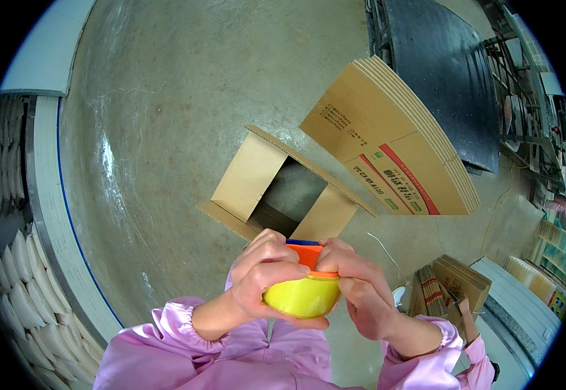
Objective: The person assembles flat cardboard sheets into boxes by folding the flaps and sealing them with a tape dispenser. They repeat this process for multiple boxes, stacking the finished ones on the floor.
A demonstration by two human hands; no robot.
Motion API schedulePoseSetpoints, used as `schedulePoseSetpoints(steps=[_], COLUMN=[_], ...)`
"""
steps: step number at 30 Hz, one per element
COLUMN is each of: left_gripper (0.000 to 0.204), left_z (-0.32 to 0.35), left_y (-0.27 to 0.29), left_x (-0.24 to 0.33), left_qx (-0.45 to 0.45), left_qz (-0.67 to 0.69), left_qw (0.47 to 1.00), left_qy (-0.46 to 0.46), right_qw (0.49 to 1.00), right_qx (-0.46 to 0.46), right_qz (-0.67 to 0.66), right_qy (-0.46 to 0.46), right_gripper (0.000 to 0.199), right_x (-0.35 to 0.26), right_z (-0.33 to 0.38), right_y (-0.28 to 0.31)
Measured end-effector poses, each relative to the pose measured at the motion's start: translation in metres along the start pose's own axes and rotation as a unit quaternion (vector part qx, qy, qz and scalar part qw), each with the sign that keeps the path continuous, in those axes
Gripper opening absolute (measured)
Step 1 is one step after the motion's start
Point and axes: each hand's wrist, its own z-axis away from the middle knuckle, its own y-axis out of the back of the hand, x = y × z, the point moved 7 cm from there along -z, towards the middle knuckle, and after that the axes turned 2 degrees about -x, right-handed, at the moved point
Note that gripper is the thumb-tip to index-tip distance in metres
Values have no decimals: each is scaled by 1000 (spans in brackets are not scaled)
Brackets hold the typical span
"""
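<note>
Close to my body I hold a tape dispenser (306, 253) with a wide roll of yellow tape (302, 298). Its frame is orange, with a blue strip along the far edge. My left hand (257, 276) wraps round the roll from the left, fingers closed over and under it. From the right, my right hand (364, 283) pinches the orange part and the roll's right end. Just beyond my hands stands an open cardboard box (247, 175) with its flaps spread outward. Grey floor seems to show through its middle; my hands hide its near edge.
A stack of flattened printed cartons (361, 123) leans right of the box, against a dark table (439, 71). White sacks (26, 286) line the left, behind a pale ledge (68, 214). At lower right, a co-worker's arm (471, 325) reaches to more folded cartons (458, 279).
</note>
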Motion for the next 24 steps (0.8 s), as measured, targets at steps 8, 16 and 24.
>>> schedulePoseSetpoints(steps=[8,16,24], left_gripper=[74,76,73], left_z=[19,45,57], left_y=[9,-24,-57], left_x=[-25,-38,-36], left_qx=[39,149,146], left_qz=[209,465,482], left_qw=[968,839,816], left_qy=[136,242,283], right_qw=[994,983,960], right_qx=[-88,-27,-25], right_qz=[32,137,151], right_qy=[-57,120,234], right_gripper=[47,49,18], right_x=[-2,39,18], right_z=[9,35,37], right_y=[46,-6,-15])
